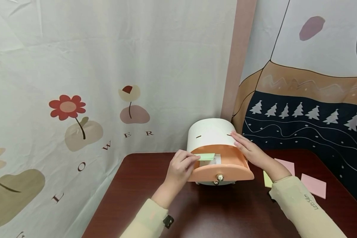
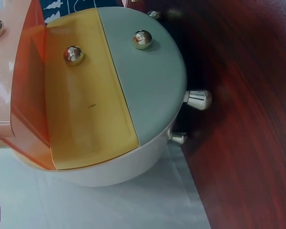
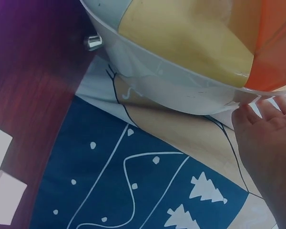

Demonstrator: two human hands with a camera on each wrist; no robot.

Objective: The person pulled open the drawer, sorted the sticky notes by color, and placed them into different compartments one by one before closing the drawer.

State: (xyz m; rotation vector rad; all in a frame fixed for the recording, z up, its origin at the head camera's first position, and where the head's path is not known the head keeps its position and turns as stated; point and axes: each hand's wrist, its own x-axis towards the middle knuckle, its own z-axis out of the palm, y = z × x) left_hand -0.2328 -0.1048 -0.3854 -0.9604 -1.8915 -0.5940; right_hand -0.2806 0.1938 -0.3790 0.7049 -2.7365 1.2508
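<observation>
A small white drawer cabinet (image 1: 211,129) with a rounded top stands on the table, its orange top drawer (image 1: 233,171) pulled out. My left hand (image 1: 179,168) pinches a light green sticky-note pad (image 1: 206,156) between thumb and fingers, over that drawer's left part. Beneath the pad, something white (image 1: 218,160) lies inside the drawer; its kind is unclear. My right hand (image 1: 252,152) rests on the cabinet's right side, fingers extended along the white shell. The yellow drawer (image 2: 90,107) and the grey-green drawer (image 2: 150,81) below it are closed.
On the dark red table (image 1: 131,198), pink pads (image 1: 313,185) and a yellow pad (image 1: 267,180) lie to the right, partly behind my right forearm. Printed curtains (image 1: 166,82) hang behind the table. Round metal knobs (image 2: 142,39) stick out from the drawers.
</observation>
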